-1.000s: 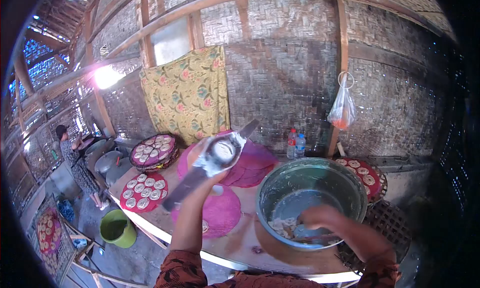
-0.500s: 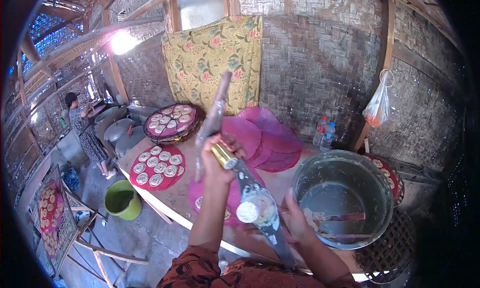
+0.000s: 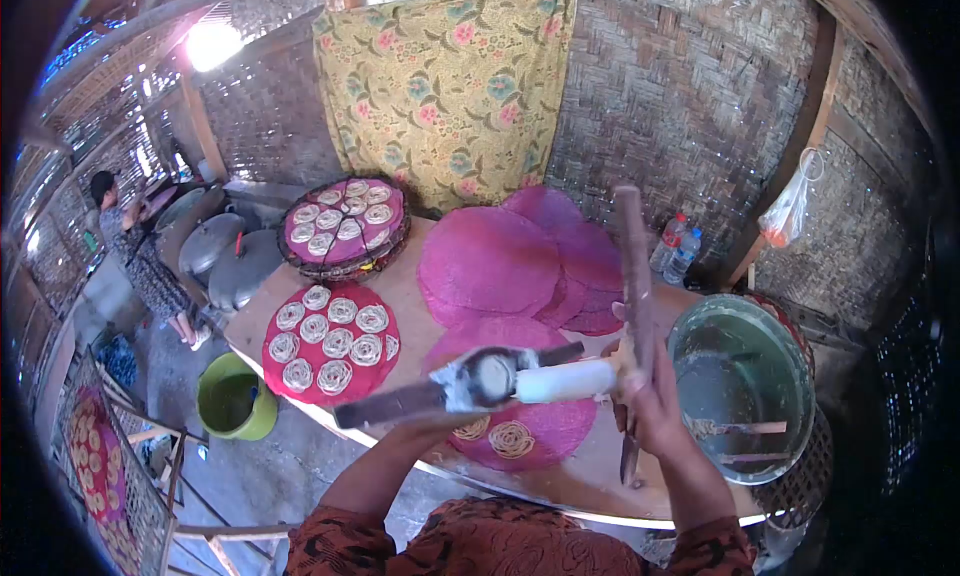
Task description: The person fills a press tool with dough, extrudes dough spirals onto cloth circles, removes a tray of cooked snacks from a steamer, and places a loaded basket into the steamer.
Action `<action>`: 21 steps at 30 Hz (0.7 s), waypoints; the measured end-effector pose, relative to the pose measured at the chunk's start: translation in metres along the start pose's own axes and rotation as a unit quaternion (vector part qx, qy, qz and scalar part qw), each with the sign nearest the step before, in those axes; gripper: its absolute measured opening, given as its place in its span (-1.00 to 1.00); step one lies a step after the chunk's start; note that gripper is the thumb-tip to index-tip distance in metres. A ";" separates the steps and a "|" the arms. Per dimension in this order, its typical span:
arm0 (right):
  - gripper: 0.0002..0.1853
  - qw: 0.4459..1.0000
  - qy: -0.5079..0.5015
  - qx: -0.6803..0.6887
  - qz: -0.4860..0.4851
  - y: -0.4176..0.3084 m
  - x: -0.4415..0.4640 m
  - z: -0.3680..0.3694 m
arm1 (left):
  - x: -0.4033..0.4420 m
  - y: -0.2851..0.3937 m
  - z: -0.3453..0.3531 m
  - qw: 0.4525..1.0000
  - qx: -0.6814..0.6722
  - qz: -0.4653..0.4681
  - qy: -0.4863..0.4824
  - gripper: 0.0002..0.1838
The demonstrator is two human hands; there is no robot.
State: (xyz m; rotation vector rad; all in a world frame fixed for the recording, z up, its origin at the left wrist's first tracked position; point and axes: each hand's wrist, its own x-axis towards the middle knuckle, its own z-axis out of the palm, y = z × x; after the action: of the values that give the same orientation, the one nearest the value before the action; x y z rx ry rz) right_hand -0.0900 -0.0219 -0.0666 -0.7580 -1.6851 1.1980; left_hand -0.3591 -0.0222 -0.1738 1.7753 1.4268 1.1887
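A two-part wooden hand press is held above the table. Its dark, dough-smeared crossbar [image 3: 385, 406] carries a round socket with white dough inside, raised over the near mat. My left hand [image 3: 432, 428] is under this bar and supports it; its fingers are mostly hidden behind the wood. The second part is a long wooden bar [image 3: 634, 266], almost upright, with a white plunger [image 3: 565, 381] pointing left toward the socket. My right hand [image 3: 648, 401] is wrapped around this bar by the plunger's base. Below lies a pink mat [image 3: 560, 431] with coiled noodle nests.
A red mat of noodle nests [image 3: 333, 341] lies on the left of the table, with a loaded rack [image 3: 345, 228] behind. Stacked pink mats [image 3: 490, 266], bottles [image 3: 683, 254] and a large basin [image 3: 740, 376] stand beyond and right. A green bucket [image 3: 237, 396] is on the floor; a person works far left.
The press has turned from upright to sideways: its dough-smeared bar swung left and the plunger bar moved right. My right hand has closed on the plunger bar. The view has shifted.
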 end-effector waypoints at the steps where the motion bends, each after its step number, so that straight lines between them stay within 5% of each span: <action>1: -0.20 0.996 0.001 -0.082 -0.043 -0.009 0.005 0.011 | -0.002 0.004 -0.007 0.999 -0.007 0.000 -0.054 -0.66; 4: -0.10 0.945 -0.072 -0.293 -0.126 -0.033 0.017 0.038 | -0.004 0.013 -0.022 0.982 -0.007 0.017 -0.187 -0.63; 7: -0.11 0.908 -0.119 -0.362 -0.172 -0.038 0.022 0.050 | -0.003 0.025 -0.030 0.959 -0.008 0.037 -0.282 -0.60; 11: -0.12 0.884 -0.186 -0.425 -0.056 -0.047 0.024 0.065 | -0.002 0.031 -0.029 0.939 -0.019 0.055 -0.340 -0.58; 14: -0.15 0.892 -0.199 -0.405 0.010 -0.030 0.021 0.076 | -0.008 0.020 -0.016 0.934 -0.124 0.128 -0.310 -0.62; 19: -0.15 0.910 -0.241 -0.337 0.007 0.010 0.040 0.079 | -0.015 -0.027 0.001 0.925 -0.164 0.075 -0.335 -0.61; 21: -0.14 0.933 -0.276 -0.092 0.212 0.008 0.044 0.075 | -0.021 -0.049 -0.002 0.916 -0.192 0.007 -0.351 -0.56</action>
State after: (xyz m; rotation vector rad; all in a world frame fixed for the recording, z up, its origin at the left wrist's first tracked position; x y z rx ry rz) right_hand -0.1768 -0.0098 -0.0689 -0.9988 -2.1883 1.6830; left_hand -0.3839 -0.0293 -0.2202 1.6728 0.7013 0.6531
